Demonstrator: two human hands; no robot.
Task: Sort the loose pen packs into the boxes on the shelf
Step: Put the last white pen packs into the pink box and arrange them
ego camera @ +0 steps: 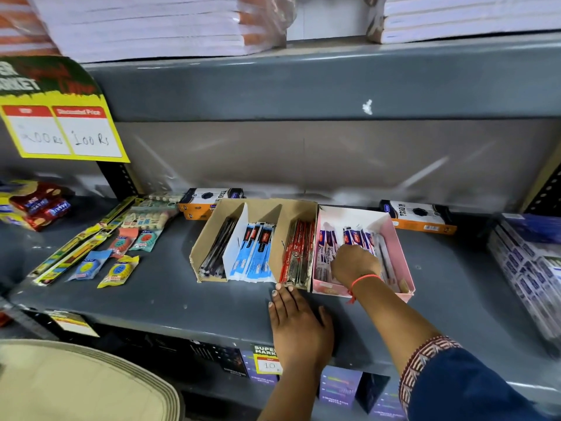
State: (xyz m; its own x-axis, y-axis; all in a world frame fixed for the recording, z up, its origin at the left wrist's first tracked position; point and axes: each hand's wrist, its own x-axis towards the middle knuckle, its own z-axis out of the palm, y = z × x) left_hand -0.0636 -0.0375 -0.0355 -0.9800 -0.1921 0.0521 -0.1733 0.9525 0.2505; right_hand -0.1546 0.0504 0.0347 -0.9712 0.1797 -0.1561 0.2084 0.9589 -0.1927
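A brown cardboard box (305,208) with three compartments stands on the grey shelf (170,287). It holds black pen packs (217,250) on the left, blue packs (253,253) in the middle and red packs (296,256) on the right. Beside it a pink box (400,247) holds white-and-blue pen packs (326,247). My right hand (353,264) is inside the pink box, fingers curled down on those packs. My left hand (299,323) lies flat on the shelf, fingertips touching the brown box's front edge.
Loose stationery packets (121,247) lie at the left of the shelf. Orange-and-black boxes (420,217) stand behind the pen boxes. Blue-white cartons (528,262) are stacked at the right. A yellow price sign (60,129) hangs upper left; notebook stacks (151,22) sit above.
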